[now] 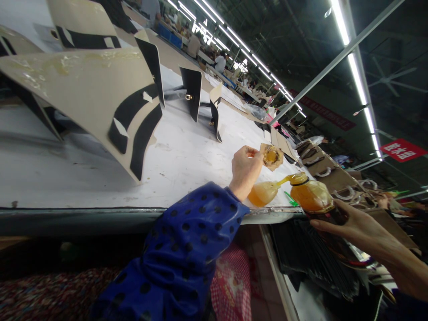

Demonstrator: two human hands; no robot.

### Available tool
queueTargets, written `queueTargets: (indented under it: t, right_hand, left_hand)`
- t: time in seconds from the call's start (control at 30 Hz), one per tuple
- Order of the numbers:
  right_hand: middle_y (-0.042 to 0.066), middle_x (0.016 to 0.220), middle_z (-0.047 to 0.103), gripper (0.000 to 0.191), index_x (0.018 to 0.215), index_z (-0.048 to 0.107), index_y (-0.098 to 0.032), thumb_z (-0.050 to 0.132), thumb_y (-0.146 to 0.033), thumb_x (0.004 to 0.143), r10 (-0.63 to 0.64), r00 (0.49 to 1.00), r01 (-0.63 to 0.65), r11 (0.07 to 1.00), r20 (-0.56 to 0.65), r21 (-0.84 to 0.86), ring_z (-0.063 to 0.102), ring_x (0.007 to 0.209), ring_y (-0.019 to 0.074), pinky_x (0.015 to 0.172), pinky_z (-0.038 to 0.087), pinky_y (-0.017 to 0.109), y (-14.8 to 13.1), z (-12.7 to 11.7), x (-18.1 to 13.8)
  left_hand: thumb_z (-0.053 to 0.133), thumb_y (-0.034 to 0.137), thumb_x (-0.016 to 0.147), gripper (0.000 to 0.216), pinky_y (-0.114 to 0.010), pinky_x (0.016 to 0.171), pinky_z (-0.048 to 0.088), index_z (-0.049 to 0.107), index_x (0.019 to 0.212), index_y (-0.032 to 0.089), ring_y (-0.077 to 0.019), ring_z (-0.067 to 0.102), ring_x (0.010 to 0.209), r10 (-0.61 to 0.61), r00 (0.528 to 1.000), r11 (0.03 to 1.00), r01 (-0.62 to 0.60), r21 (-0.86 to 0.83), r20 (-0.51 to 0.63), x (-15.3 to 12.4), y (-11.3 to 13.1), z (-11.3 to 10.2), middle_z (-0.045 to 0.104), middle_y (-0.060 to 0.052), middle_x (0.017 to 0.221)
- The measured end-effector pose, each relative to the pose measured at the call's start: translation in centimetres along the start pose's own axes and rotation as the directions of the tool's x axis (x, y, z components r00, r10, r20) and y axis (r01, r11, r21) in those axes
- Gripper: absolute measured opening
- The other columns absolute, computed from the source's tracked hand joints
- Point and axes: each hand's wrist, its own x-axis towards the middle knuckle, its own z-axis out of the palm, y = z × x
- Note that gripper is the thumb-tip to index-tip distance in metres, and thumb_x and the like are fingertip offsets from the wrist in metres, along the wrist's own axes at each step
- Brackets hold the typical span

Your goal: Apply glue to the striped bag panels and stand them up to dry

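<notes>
My left hand (246,167) pinches the edge of a small cardboard piece (272,157) with a crusted yellow-brown middle. My right hand (357,227) is wrapped round a large plastic bottle (312,196) of yellow glue, tilted with its mouth to the left. At that mouth is the yellow tip of a small squeeze bottle (264,194), part-filled with amber glue and lying near the table's front edge. Whether the tip is inside the mouth I cannot tell. Beside the bottles lies a green plastic bit (290,199).
Beige bag panels with black strips (90,93) stand on the white table (187,178) at left, glossy glue along one edge. Smaller black flaps with clasps (191,94) stand farther back. Dark stacked sheets (310,254) sit below the right edge. Handled beige pieces (321,165) are at right; people work beyond.
</notes>
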Motion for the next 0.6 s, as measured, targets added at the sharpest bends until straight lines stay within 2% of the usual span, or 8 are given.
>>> queueTargets:
  t: [0.1,0.37,0.6]
  right_hand:
    - [0.008,0.092,0.077,0.077,0.105,0.066,-0.020,0.075,-0.069,0.046,0.031,0.999,-0.031,0.999,0.023,0.028,0.070,0.086,0.0360,0.070,0.053,0.040,-0.13,-0.18,-0.05]
    - [0.009,0.102,0.076,0.072,0.100,0.067,-0.023,0.075,-0.070,0.045,0.018,1.000,-0.018,0.999,-0.005,0.038,0.069,0.095,0.0378,0.079,0.053,0.044,-0.01,-0.43,0.01]
    - [0.013,0.114,0.072,0.086,0.111,0.064,-0.020,0.074,-0.073,0.044,0.044,0.999,-0.044,0.999,0.022,0.026,0.065,0.104,0.0391,0.091,0.049,0.047,0.22,-0.77,0.02]
  left_hand:
    - [0.057,0.016,0.075,0.012,-0.030,0.064,0.040,0.053,0.066,0.023,-0.0167,0.055,0.066,0.003,1.000,1.000,-0.003,0.001,0.001,0.04,-0.06,0.01,0.056,0.002,0.065]
    - [0.057,0.016,0.075,0.014,-0.030,0.065,0.041,0.052,0.065,0.023,-0.0166,0.055,0.066,0.007,1.000,1.000,-0.007,0.009,-0.004,0.07,-0.10,0.02,0.055,0.001,0.065]
    - [0.058,0.017,0.074,0.011,-0.030,0.064,0.040,0.053,0.066,0.023,-0.0166,0.055,0.067,0.007,1.000,1.000,-0.007,0.006,-0.003,0.10,-0.15,0.04,0.056,0.001,0.066]
